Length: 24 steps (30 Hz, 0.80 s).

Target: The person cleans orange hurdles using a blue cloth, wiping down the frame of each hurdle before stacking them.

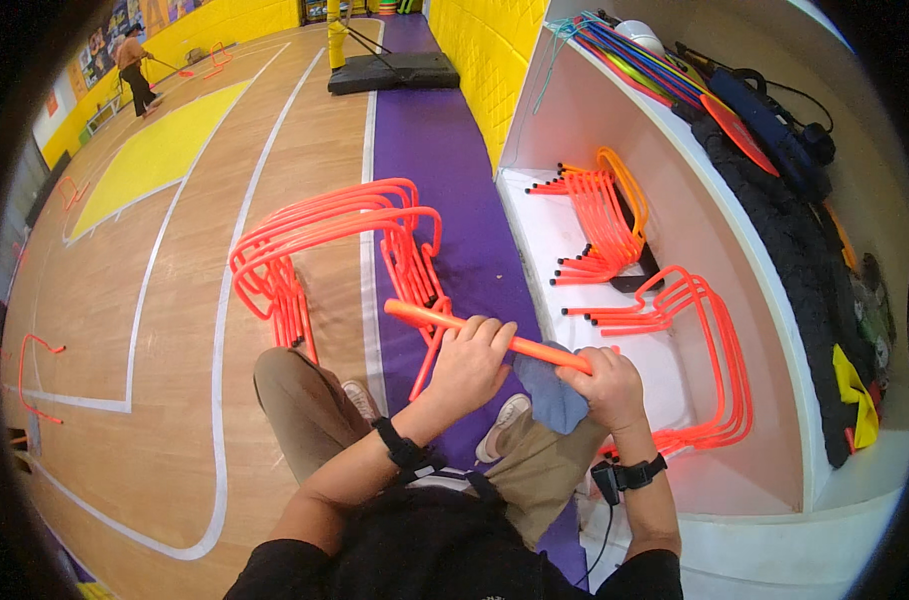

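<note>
Both my hands hold an orange-red plastic training hurdle [529, 348] in front of my lap. My left hand [475, 356] is closed around the middle of its bar, and my right hand [608, 386] grips the bar near its right end. A blue-grey cloth [548, 390] hangs under the bar beside my right hand; whether my fingers hold it too is hard to tell. Just beyond stands a nested row of orange-red hurdles [327, 217], with the held hurdle's far part overlapping its right legs.
At right, a white shelf unit [518, 225] holds nested hurdles [600, 217] and several more hurdles [724, 360]. Its top carries hoops, dark bags and a yellow cloth [856, 397]. Single hurdles [23, 375] stand on the court at left. A padded hoop base [394, 71] and a person [133, 67] are farther off.
</note>
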{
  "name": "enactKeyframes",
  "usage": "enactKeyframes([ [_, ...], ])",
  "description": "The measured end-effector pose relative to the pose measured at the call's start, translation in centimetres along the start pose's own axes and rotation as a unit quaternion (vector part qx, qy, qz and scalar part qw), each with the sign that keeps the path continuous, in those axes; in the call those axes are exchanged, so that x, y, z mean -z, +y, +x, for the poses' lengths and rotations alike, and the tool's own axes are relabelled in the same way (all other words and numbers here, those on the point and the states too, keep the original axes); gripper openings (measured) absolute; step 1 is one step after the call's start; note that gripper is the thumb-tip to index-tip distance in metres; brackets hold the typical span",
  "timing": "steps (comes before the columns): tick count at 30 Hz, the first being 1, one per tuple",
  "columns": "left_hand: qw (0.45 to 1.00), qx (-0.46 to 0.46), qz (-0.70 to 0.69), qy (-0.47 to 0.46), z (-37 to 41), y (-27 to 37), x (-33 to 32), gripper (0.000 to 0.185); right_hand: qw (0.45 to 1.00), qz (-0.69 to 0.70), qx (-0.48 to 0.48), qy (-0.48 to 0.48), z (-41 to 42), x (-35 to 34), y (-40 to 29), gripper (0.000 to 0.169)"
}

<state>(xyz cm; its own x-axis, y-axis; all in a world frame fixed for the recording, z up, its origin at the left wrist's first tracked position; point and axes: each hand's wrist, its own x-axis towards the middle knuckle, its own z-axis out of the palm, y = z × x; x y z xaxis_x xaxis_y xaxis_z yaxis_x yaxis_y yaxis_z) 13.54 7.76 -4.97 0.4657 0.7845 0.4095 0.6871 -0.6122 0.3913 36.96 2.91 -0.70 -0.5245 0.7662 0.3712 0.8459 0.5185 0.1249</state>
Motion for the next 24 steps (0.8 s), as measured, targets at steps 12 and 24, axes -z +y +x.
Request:
enactKeyframes([
  [12, 0.996, 0.073, -0.044, 0.009, -5.5, -9.1, -3.6, 0.036, 0.837, 0.356, -0.310, 0.275, -6.4, -3.5, -3.3, 0.030],
  [24, 0.918, 0.200, -0.340, -0.030, -1.9, -5.6, -1.9, 0.030, 0.418, 0.707, -0.415, 0.391, -17.1, -9.3, 1.9, 0.039],
])
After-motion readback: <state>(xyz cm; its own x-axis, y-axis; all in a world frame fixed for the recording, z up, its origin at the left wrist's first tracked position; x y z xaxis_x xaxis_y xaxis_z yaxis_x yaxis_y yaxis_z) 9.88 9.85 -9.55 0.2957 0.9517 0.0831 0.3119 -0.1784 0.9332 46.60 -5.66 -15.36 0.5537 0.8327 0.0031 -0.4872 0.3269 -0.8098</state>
